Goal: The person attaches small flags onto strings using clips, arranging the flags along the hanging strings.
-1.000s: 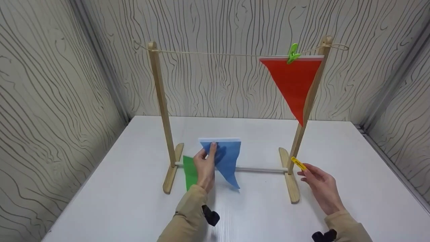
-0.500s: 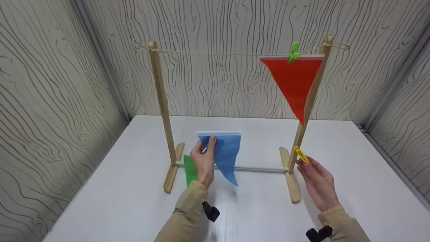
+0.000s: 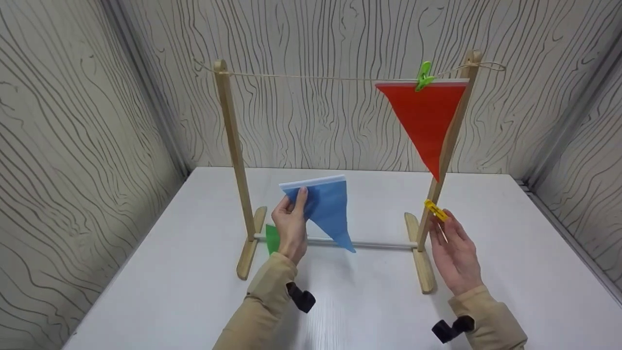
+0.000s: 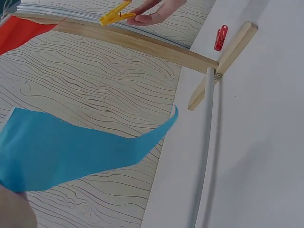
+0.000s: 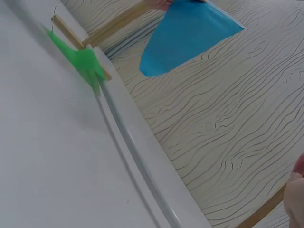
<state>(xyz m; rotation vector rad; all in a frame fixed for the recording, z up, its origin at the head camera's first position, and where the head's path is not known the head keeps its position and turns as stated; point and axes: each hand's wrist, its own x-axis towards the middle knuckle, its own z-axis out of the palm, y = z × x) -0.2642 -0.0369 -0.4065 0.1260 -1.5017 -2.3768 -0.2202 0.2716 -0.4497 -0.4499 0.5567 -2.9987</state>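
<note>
The left hand (image 3: 292, 226) pinches the blue flag (image 3: 329, 204) by its top edge, below the string (image 3: 301, 77); the right hand (image 3: 457, 255) pinches the yellow peg (image 3: 436, 210). Both have risen since a second ago, the blue flag now tilting. Flags, three: blue, a red flag (image 3: 425, 121) on the string, a green flag (image 3: 272, 238) at the low bar (image 3: 379, 244). Pegs, three: yellow, a green peg (image 3: 424, 75) up there, a red peg (image 4: 221, 38) (on the table (image 3: 170, 291)).

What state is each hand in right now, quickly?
Left hand: closed, holding a white-edged blue triangular flag.
Right hand: closed, pinching a yellow plastic clothespin.
</note>
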